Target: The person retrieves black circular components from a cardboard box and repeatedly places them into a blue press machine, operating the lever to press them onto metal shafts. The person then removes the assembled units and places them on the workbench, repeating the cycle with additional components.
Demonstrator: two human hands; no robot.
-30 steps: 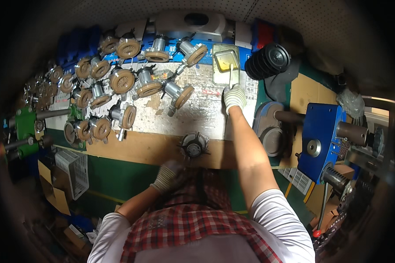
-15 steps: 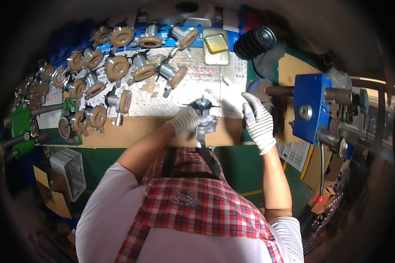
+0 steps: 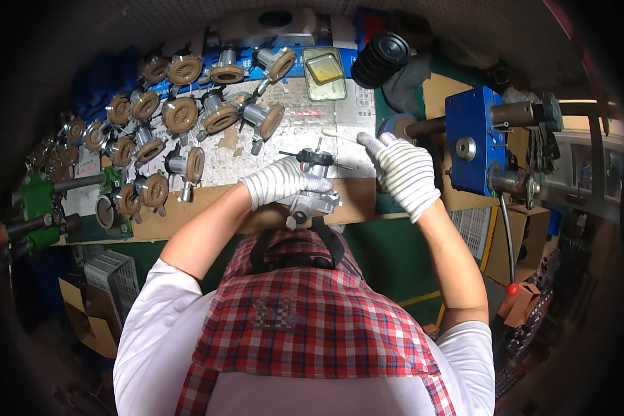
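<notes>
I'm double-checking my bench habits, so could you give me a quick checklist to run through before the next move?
1. Left hand steadying the metal unit: ok, fingers on it.
2. Right hand gripping the pale stick: cannot tell; the stick ends at the fingertips.
3. Small tray with yellow contents in place: ok, resting in the larger tray.
4. Both hands gloved: ok, striped gloves.
5. Black ribbed cylinder away from the hands: ok, apart from both.

Pale printed characters stand on the blue band (image 3: 292, 72) of the worn sheet (image 3: 291, 130); small dark characters fill its white right-hand panel (image 3: 365, 102), and short red print (image 3: 308, 113) crosses its middle.
</notes>
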